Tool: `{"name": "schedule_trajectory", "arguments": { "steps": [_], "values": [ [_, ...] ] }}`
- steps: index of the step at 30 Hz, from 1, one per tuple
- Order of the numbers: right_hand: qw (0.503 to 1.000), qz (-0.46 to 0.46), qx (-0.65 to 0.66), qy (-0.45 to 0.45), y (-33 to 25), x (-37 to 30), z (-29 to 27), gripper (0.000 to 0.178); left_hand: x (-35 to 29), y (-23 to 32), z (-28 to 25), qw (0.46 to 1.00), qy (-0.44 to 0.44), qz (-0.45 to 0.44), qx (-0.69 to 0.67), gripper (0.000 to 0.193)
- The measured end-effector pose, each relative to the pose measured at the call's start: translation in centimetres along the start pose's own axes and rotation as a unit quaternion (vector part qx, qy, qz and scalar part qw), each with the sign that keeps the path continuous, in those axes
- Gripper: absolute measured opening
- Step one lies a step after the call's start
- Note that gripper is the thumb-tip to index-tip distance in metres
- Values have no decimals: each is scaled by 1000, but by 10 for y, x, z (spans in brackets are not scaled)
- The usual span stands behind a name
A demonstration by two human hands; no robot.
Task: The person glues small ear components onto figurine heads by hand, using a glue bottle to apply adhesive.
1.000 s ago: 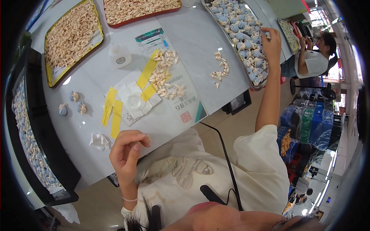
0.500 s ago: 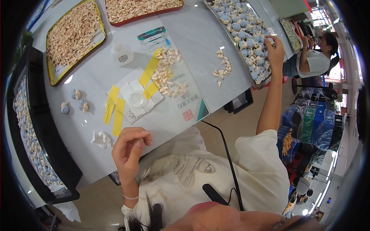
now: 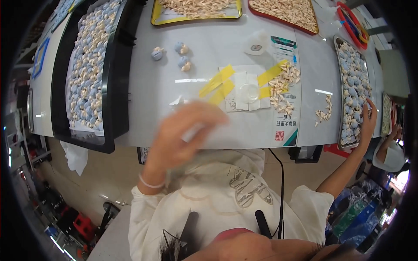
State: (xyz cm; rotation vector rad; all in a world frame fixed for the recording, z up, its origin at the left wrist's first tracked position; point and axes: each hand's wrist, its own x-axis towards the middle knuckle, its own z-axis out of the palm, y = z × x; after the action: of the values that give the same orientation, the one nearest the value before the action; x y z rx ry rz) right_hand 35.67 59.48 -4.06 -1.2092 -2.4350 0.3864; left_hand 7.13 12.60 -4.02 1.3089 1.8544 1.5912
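My left hand (image 3: 185,135) is over the front of the table, smeared by motion. Its fingers look stretched out, with a gap from the thumb and nothing visible between them. At the far right, my right hand (image 3: 369,119) reaches to the near right side of a metal tray (image 3: 362,52) full of blue and cream pieces (image 3: 353,78). Its fingers are bent together at the rim; whatever they pinch is too small to make out. Ahead of my left hand, a round clear dish (image 3: 249,92) sits on white sheets, flanked by yellow tape strips (image 3: 217,85).
Small cream pointed pieces (image 3: 285,87) lie on a printed sheet, others (image 3: 324,111) near the tray. A white bottle (image 3: 257,43) and three blue-and-cream pieces (image 3: 183,56) stand farther back. A black crate (image 3: 119,78) is at left; yellow (image 3: 196,19) and red-rimmed trays (image 3: 285,19) line the back.
The view has swung left, bringing the black crate fully in. My left hand has lifted and moved forward, now partly covering the crumpled white scrap. My right hand stays at the metal tray.
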Motion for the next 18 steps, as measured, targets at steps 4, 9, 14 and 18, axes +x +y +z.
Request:
{"name": "schedule_trajectory", "arguments": {
  "steps": [4,9,14,18],
  "values": [
    [999,-5,-1,47,-4,1,7,34,26,-16,-42,967,143,-53,203,18],
    [986,-139,-38,82,-85,-25,1,32,28,-49,-53,860,141,-32,489,20],
    [985,-115,120,-34,-134,-48,14,27,34,-36,-53,888,131,-259,357,19],
    [940,-99,295,-141,-159,-49,30,22,16,-22,-37,949,232,-181,115,17]
  ]
}}
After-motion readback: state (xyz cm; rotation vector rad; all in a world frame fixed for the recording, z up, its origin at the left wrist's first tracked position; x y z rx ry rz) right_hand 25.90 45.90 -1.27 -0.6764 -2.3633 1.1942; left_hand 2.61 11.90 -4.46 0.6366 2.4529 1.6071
